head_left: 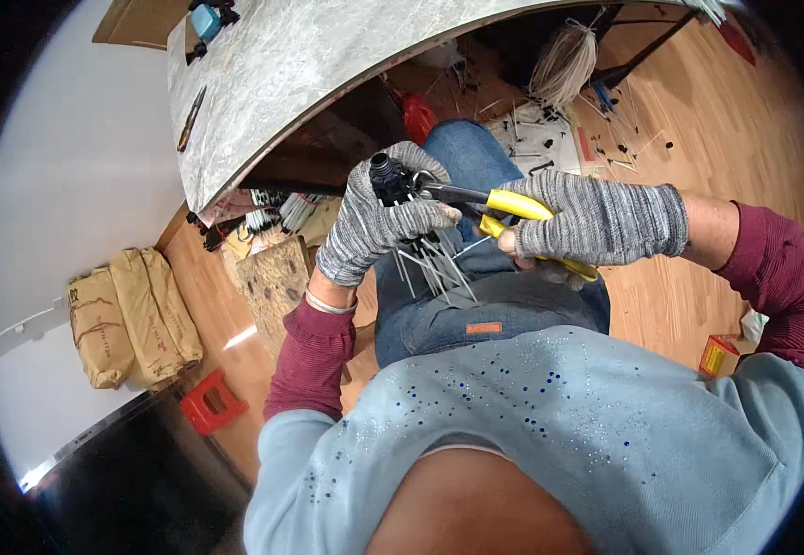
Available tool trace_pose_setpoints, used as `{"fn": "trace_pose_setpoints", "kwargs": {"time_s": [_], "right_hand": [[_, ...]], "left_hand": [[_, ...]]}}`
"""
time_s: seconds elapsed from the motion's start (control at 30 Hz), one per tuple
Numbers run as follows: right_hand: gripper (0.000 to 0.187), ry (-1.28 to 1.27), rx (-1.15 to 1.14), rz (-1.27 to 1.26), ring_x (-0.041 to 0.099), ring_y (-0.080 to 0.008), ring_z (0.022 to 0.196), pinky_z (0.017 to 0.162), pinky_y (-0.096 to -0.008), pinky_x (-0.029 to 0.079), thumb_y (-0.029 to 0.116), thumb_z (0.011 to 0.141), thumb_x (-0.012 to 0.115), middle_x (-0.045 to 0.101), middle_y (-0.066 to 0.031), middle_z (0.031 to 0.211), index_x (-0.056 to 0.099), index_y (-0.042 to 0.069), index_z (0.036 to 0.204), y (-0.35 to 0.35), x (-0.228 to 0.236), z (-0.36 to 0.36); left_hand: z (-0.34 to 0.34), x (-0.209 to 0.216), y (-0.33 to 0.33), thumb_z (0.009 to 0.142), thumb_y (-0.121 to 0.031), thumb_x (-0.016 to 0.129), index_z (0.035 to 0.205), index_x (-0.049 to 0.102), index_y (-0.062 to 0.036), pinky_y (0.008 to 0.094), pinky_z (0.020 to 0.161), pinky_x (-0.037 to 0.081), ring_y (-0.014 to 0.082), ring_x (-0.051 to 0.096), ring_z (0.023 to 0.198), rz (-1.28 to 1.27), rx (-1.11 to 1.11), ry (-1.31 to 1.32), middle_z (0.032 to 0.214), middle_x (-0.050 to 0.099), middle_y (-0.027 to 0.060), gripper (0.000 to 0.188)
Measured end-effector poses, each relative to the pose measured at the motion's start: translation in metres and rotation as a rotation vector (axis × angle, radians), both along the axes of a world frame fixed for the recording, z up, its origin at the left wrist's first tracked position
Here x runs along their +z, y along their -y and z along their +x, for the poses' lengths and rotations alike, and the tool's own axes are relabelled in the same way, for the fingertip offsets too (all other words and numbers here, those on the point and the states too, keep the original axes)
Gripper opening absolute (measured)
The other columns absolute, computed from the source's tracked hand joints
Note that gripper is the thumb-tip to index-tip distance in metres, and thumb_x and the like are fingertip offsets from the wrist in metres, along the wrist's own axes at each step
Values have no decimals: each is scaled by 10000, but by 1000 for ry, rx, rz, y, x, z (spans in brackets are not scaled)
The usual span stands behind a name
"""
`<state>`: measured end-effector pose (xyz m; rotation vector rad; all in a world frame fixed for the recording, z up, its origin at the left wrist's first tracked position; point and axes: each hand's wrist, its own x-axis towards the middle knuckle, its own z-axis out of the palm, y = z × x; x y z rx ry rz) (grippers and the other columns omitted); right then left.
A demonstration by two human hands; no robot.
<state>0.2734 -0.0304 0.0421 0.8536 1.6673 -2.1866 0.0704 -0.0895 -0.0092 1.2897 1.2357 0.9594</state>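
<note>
Above my lap, my left hand [365, 227], in a grey knit glove with bare fingertips, is closed around a black ribbed plastic piece [387, 178] with a round open end. Thin white rods [439, 268] fan out below that hand over my jeans. My right hand [596, 220], gloved the same way, grips pliers [519, 204] with yellow handles. The metal jaws reach left to the black piece, close to my left fingers. Whether the jaws bite on anything is too small to tell.
A marble-patterned table [291, 74] stands ahead, with a dark pen-like tool [192, 118] on it. Under it are a wooden block [275, 282], a red bag [417, 117] and a bundle of pale strands [564, 65]. Brown sacks [134, 314] and a red stool [212, 402] are at left.
</note>
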Motion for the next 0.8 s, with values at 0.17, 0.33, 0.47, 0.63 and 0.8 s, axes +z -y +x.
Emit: {"fn": "trace_pose_setpoints", "kwargs": {"time_s": [0.17, 0.33, 0.47, 0.63, 0.8], "right_hand": [[329, 18, 3, -35, 442, -79, 425, 346, -198, 371, 311, 773, 554, 437, 3, 577, 466, 50, 954, 2, 2, -2], [282, 67, 54, 100, 462, -102, 442, 413, -238, 391, 300, 761, 542, 487, -19, 547, 509, 21, 768, -7, 15, -2], [247, 146, 50, 15, 463, -89, 437, 358, -204, 381, 271, 777, 555, 466, -12, 569, 480, 45, 844, -5, 17, -6], [245, 131, 159, 383, 474, -90, 449, 381, -203, 399, 273, 771, 560, 479, -16, 565, 487, 43, 817, -3, 10, -6], [285, 62, 110, 145, 474, -83, 455, 394, -198, 405, 296, 770, 553, 472, -8, 585, 479, 47, 888, -7, 9, -6]], "left_hand": [[2, 0, -1, 528, -140, 748, 733, 551, -46, 191, 517, 403, 60, 498, 577, 17, 4, -8, 629, 536, 0, 300], [4, 2, 0, 525, -132, 752, 733, 552, -46, 193, 520, 408, 63, 505, 585, -31, 73, -26, 639, 545, 3, 302], [7, 3, 0, 523, -129, 754, 733, 553, -43, 195, 530, 413, 63, 507, 593, 3, 86, -18, 643, 545, 6, 304], [5, 0, -1, 525, -115, 750, 741, 552, -39, 198, 541, 420, 66, 509, 601, 14, 26, -29, 651, 544, 8, 303], [-7, -3, -3, 535, -108, 741, 758, 544, -38, 207, 554, 426, 72, 511, 617, -60, 37, 99, 657, 541, 7, 305]]}}
